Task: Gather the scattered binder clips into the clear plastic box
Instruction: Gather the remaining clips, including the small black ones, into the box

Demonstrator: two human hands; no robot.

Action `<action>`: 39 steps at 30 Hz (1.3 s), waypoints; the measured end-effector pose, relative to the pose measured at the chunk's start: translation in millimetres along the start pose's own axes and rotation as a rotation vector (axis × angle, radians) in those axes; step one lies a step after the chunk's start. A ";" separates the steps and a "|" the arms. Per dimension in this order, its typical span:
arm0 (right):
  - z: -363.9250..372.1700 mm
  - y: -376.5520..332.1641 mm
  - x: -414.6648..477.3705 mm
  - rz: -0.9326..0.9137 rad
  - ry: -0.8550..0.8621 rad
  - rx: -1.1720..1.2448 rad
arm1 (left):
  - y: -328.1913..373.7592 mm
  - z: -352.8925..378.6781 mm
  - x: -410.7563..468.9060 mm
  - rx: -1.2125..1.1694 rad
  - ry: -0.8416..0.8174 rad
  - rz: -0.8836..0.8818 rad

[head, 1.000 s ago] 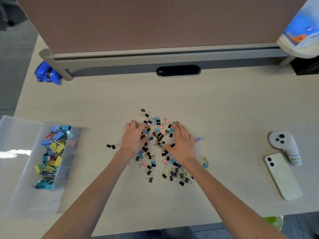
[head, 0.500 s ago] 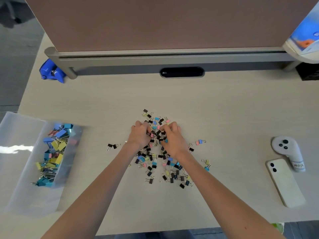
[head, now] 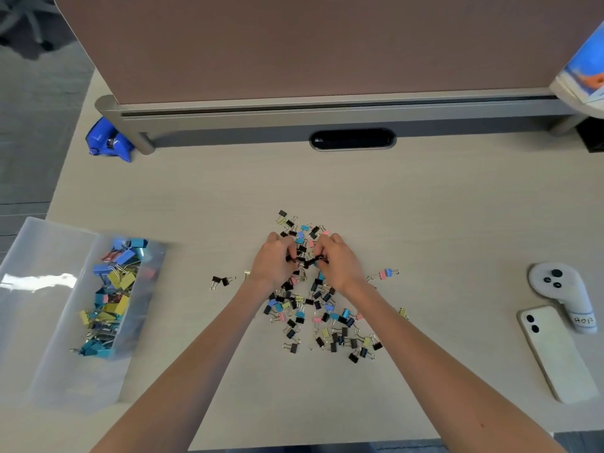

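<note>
two hands (head: 276, 261) (head: 340, 261) clutch small binder clips (head: 322, 322); one box (head: 49, 308).

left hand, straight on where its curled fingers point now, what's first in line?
The left hand curls rightward over the binder clips; past the few clips bunched between them, it would probably meet the right hand. Depth is unclear.

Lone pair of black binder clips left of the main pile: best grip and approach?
Pinch the black bodies of the black clip pair from above, fingers on either side. They lie flat on the desk, apart from the pile, wire handles splayed outward. The left hand is nearest.
</note>
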State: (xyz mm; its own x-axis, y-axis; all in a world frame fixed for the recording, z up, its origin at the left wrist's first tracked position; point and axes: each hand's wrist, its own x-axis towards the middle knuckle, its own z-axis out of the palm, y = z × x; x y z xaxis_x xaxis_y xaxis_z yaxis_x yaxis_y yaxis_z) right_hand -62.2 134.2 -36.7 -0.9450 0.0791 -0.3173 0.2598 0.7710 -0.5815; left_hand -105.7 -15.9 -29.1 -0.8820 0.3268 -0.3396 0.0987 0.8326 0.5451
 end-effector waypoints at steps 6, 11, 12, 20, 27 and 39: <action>-2.3 2.7 0.3 0.019 0.024 0.116 | -3.0 -5.8 -0.7 -0.119 0.011 -0.020; -0.5 5.8 0.8 0.074 0.036 0.234 | -9.2 -13.6 -3.4 -0.338 0.032 -0.118; 0.2 6.4 0.7 0.093 0.039 0.272 | -11.3 -15.3 -4.0 -0.388 0.039 -0.152; -4.0 6.6 -4.9 0.210 0.048 0.586 | -13.5 -26.6 -11.2 -0.694 0.005 -0.352; -21.5 6.0 -15.4 0.332 -0.157 1.067 | -21.5 -46.9 -29.8 -1.520 -0.340 -0.502; -25.9 -2.0 -35.4 0.385 -0.441 1.583 | -36.4 -22.4 -55.4 0.119 0.038 -0.154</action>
State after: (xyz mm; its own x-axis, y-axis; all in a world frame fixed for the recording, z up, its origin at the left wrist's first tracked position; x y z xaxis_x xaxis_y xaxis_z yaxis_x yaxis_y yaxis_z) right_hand -34.3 146.3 -4.8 -0.7313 -0.2832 -0.6204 0.6340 -0.6176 -0.4654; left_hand -70.7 -74.3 -13.0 -0.9075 0.1759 -0.3816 0.0128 0.9192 0.3935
